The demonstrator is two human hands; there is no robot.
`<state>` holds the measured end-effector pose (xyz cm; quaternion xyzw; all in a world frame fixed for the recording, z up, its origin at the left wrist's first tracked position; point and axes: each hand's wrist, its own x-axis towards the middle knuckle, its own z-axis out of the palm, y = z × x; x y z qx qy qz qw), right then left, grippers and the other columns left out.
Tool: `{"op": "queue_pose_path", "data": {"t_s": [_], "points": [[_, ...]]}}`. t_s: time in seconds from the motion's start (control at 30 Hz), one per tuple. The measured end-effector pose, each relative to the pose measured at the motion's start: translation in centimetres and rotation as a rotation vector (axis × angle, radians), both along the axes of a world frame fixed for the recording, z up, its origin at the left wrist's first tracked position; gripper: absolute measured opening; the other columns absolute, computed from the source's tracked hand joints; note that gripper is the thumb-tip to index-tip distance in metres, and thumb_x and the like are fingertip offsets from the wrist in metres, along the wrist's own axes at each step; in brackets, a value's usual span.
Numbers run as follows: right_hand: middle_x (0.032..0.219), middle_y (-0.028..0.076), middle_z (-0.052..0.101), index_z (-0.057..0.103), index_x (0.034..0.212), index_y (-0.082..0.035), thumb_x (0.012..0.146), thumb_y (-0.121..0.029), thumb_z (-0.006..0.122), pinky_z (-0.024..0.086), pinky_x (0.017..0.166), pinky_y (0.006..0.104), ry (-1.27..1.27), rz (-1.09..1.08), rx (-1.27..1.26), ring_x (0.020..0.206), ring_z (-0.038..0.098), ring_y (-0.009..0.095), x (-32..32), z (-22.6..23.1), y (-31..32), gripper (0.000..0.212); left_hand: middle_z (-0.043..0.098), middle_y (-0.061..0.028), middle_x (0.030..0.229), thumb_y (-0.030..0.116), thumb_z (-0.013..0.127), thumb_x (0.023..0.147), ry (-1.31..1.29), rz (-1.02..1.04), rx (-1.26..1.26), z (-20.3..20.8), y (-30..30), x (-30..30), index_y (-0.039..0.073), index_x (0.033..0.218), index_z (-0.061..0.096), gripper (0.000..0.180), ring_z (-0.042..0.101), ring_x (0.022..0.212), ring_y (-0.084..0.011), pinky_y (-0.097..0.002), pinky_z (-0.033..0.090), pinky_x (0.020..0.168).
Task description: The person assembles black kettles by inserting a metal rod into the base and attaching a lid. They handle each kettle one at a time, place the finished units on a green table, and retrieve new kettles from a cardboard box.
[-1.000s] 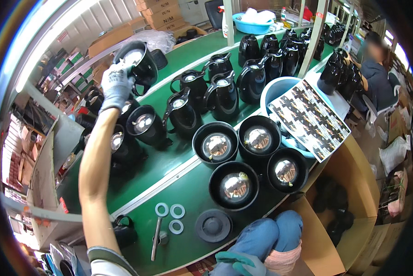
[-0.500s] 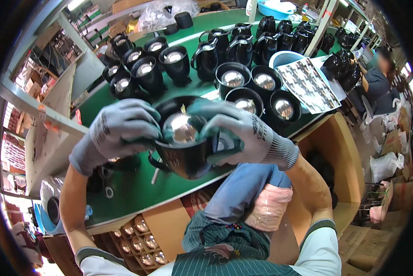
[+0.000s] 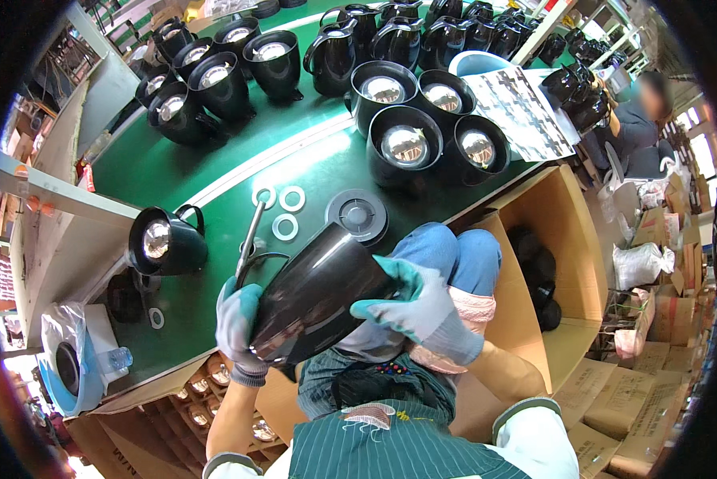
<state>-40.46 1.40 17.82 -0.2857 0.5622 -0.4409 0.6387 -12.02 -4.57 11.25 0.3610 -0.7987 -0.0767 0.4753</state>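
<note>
A shiny black jug body [image 3: 322,291] lies tilted on its side between my two gloved hands, above my lap at the table's near edge. My left hand [image 3: 239,323] is closed round its left end, by the thin curved handle. At the other end, my right hand [image 3: 422,307] grips the jug with fingers along its side. The jug's inside is turned out of sight. Beyond it are a round dark grey lid-like disc [image 3: 357,215], several pale rings such as this washer [image 3: 285,227], and a metal rod [image 3: 251,235] whose lower end reaches my left hand.
Another black jug [image 3: 167,241] with a silvery liner lies at the left. Similar jugs [image 3: 215,84] stand across the green table [image 3: 143,176]. An open cardboard box [image 3: 578,263] is right of my knees; a box of silvery liners [image 3: 199,399] sits below left. A co-worker [image 3: 641,120] sits far right.
The jug has gone from mouth-up, with its silvery liner showing, to lying on its side, lower and nearer my lap. Both hands moved down with it. The rings and disc came into view.
</note>
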Motion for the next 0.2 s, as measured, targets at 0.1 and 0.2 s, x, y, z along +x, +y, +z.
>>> {"op": "queue_pose_path", "data": {"t_s": [0.1,0.2], "points": [[0.117,0.011,0.073,0.066,0.127,0.006,0.092,-0.014,0.077,0.054,0.091,0.0262,0.039,0.11,-0.04,0.101,0.067,0.011,-0.3,-0.4,-1.2,0.042,0.076,-0.014,0.102,0.024,0.083,0.077,0.102,0.124,0.415,-1.3,-1.3,1.2,-0.004,0.115,0.071,0.049,0.074,0.097,-0.0293,-0.04,0.057,0.095],[0.115,0.013,0.073,0.069,0.124,-0.001,0.097,-0.023,0.073,0.052,0.097,0.0327,0.285,0.159,-0.244,0.107,0.067,0.014,-0.6,-1.9,-3.3,0.035,0.077,-0.0127,0.106,0.023,0.085,0.076,0.258,0.049,0.698,-4.7,-1.6,4.1,-0.004,0.118,0.071,0.052,0.073,0.101,-0.0207,-0.0371,0.058,0.093]]}}
